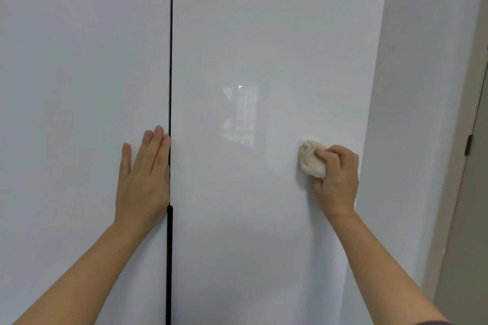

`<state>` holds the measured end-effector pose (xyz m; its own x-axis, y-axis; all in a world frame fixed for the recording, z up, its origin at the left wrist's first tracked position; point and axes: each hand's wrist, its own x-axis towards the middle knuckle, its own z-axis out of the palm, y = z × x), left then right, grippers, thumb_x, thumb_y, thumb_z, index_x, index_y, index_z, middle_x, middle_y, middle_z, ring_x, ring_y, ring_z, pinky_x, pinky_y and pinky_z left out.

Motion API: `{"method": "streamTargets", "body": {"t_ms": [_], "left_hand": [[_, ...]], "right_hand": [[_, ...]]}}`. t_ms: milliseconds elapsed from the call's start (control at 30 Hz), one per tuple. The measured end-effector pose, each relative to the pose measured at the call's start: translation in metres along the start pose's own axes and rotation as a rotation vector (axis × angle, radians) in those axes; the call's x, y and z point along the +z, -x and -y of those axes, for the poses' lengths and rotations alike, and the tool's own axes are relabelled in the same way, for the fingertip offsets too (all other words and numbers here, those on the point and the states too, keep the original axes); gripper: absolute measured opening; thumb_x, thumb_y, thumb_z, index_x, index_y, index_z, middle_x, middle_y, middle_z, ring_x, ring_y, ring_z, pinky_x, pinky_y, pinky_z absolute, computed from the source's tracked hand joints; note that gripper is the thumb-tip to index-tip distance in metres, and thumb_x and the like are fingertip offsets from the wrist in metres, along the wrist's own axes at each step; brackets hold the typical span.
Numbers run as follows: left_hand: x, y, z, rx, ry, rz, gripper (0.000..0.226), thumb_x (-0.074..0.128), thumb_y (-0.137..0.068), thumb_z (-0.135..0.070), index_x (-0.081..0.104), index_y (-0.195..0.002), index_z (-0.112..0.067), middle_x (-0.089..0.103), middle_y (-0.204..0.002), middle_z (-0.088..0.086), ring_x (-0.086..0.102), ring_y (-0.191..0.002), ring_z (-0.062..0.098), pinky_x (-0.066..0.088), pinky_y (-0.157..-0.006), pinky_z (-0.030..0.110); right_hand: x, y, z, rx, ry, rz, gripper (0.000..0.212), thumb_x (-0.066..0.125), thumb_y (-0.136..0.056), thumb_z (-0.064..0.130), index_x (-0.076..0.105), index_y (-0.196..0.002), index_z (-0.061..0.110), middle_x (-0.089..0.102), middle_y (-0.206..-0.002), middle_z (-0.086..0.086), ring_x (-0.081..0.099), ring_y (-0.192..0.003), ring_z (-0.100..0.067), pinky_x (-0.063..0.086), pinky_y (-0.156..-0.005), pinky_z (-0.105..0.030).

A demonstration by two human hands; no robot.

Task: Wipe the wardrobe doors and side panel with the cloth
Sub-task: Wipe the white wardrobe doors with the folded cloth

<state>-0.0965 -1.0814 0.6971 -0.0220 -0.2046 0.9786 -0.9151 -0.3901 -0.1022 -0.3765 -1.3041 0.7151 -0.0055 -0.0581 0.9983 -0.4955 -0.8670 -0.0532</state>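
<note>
- Wiping right door (264, 47): right hand (336, 177) fingers (327, 154) curled tight round bunched cloth (311, 157), pressing it on near the door's right edge.
- Left hand (144, 177) flat, fingers straight, on left door (79, 60) beside the gap (171, 34) (probably bracing).

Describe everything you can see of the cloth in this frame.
The cloth is cream-white, soft and wrinkled, bunched into a small wad; a faint bluish trace shows at its lower edge. The right hand grips it with curled fingers, hiding its right part, and holds it against the glossy right wardrobe door, near that door's right edge, about halfway down the picture. Nothing else touches it.
</note>
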Motion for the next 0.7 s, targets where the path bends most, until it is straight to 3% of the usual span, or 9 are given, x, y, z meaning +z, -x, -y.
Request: {"method": "streamTargets", "body": {"t_ms": [167,433,700], "left_hand": [[-0.002,0.001,0.011,0.064,0.001,-0.029,0.054,0.038,-0.094,0.002,0.031,-0.148,0.000,0.027,-0.157,0.012,0.025,-0.145,0.026,0.016,-0.118,0.052],[0.000,0.003,0.015,0.095,-0.016,-0.050,0.062,0.044,-0.088,0.009,0.031,-0.148,0.000,0.027,-0.157,0.012,0.024,-0.146,0.024,0.014,-0.118,0.051],[0.000,0.002,0.016,0.088,-0.021,-0.021,0.067,0.052,-0.086,0.012,0.031,-0.148,0.000,0.027,-0.157,0.012,0.024,-0.146,0.025,0.013,-0.119,0.051]], "right_hand": [[-0.007,0.009,-0.018,0.308,0.048,-0.087,0.053,0.060,-0.069,-0.010,0.052,-0.115,0.015,0.042,-0.116,-0.006,0.041,-0.106,-0.028,0.042,-0.064,-0.035],[-0.003,0.030,0.008,0.718,0.017,-0.245,0.043,0.051,-0.081,-0.005,0.052,-0.121,0.008,0.045,-0.124,-0.013,0.042,-0.113,-0.029,0.038,-0.076,-0.030],[0.025,0.052,0.090,0.746,-0.126,-0.267,0.041,0.048,-0.075,-0.012,0.055,-0.114,0.000,0.050,-0.111,-0.017,0.043,-0.103,-0.030,0.019,-0.089,-0.004]]}}
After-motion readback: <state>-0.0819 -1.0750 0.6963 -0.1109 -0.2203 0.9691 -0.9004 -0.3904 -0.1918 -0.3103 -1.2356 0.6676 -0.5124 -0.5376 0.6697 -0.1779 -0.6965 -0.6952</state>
